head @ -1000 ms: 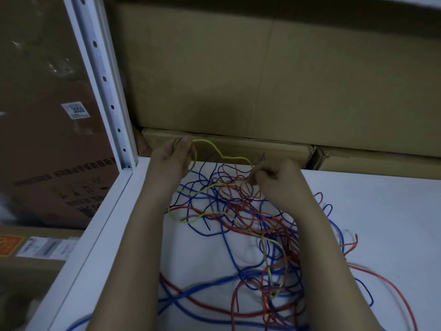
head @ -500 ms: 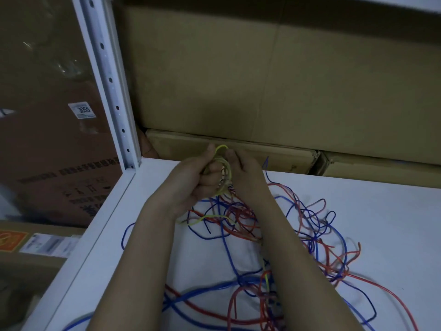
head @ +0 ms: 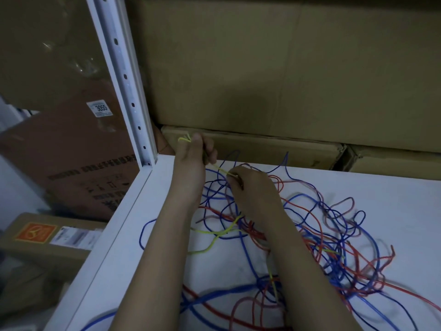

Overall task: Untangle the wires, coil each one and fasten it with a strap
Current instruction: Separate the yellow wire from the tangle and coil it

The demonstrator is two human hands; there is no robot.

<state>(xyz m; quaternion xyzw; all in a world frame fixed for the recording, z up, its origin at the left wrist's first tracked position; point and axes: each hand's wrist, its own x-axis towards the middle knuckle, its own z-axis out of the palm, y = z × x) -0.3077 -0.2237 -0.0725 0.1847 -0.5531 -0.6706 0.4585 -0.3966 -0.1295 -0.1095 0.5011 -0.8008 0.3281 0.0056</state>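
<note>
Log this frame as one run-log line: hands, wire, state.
left hand: grips yellow wire coil | right hand: pinches same wire, short taut span between | rest in red/blue tangle | strap: none seen

The left hand (head: 191, 161) gripped a small coil of yellow wire (head: 185, 139), loops showing above its thumb. A short taut run crossed to the right hand (head: 253, 187), which pinched it. Beneath both hands, tangled blue wires (head: 241, 247) and red wires (head: 310, 211) sprawled across the white bench (head: 393, 201).

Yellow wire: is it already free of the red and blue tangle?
No: both the left hand and right hand grip the yellow wire, but it trails down through the red and blue wires on the table.
</note>
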